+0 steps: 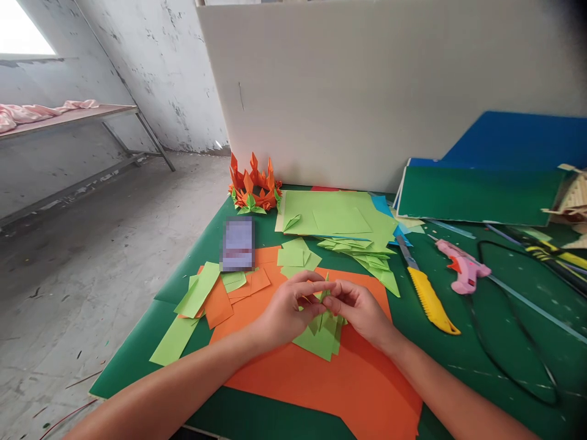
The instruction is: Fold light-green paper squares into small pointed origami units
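Observation:
My left hand (pixel 296 305) and my right hand (pixel 355 305) meet above the middle of a large orange paper sheet (pixel 293 379). Between their fingertips is a small folded piece of green paper (pixel 324 294), pinched from both sides and partly hidden by the fingers. Below the hands lie several green paper squares (pixel 318 342) on the orange sheet. Cut orange pieces (pixel 218 305) and green strips (pixel 174 341) lie loose to the left. At the back left stands a folded-paper crown (pixel 250 183) in orange with green leaf shapes at its base.
Green sheets (pixel 339 211) are stacked at the back, with folded green pieces (pixel 367 256) beside them. On the right lie a yellow utility knife (pixel 431 299), blade exposed, and a pink glue gun (pixel 464 266) with a looping black cord (pixel 477 342). A blurred rectangular item (pixel 238 244) sits left.

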Demonstrator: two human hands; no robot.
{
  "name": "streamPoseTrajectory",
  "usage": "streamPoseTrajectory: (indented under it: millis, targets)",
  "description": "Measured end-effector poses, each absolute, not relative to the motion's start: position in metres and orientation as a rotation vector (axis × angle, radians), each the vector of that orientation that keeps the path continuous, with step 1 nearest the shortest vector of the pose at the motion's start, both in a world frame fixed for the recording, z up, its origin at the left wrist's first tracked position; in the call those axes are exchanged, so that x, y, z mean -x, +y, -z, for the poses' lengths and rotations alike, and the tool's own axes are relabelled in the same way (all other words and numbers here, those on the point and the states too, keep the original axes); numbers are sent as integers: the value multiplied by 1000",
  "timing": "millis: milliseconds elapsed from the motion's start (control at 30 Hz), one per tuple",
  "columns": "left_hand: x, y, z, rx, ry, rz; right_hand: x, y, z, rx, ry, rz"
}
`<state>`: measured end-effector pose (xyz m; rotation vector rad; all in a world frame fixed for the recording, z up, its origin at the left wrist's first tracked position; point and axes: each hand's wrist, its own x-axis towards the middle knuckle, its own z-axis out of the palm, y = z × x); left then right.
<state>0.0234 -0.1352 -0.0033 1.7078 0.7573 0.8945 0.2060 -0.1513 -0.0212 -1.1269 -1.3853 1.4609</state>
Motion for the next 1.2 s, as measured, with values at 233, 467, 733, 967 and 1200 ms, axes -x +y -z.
streamPoseTrajectory:
  millis: [233,467,733,967,1200]
  targets:
    - [-25,-132,2,-1434,811,-854,-205,-150,14,1156,-1352,-1458]
    - [-27,-132,5,-1475,884,-938,-206,-150,14,1136,-1313,-1488]
    - [-26,-134,5,-1508,807,-948,-208,-150,15,1123,-1401,-1371]
    - [-17,-122,5,-1882,743,-963,-209,-150,15,1135,-1268,-1384]
    - [-12,-116,5,-2207,1059,-961,-210,-156,13,1054,-1474,-1240]
